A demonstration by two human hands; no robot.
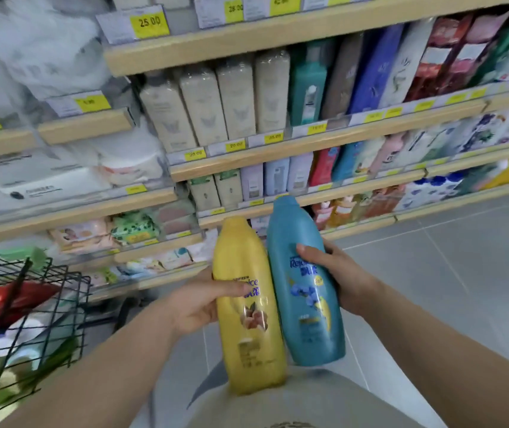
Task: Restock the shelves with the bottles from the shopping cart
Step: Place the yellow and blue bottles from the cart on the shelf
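The left hand (199, 299) is closed around the middle of a yellow bottle (248, 307), with the thumb lying across its label; the right hand (338, 274) is closed around a blue bottle (304, 282) from the right side, the fingers wrapped over the front. Both bottles are held in the air with the narrow end pointing away from the person, and they touch each other along their sides; the blue bottle reaches a little farther toward the shelves (293, 152). The wooden shelves stand in front, filled with rows of bottles and packs, with yellow price tags (149, 23) on their edges. At the lower left is the black wire shopping cart (31, 304); it holds a red item (9, 299) and some white and green things that are too blurred to tell. Below is a grey tiled floor (448, 273).
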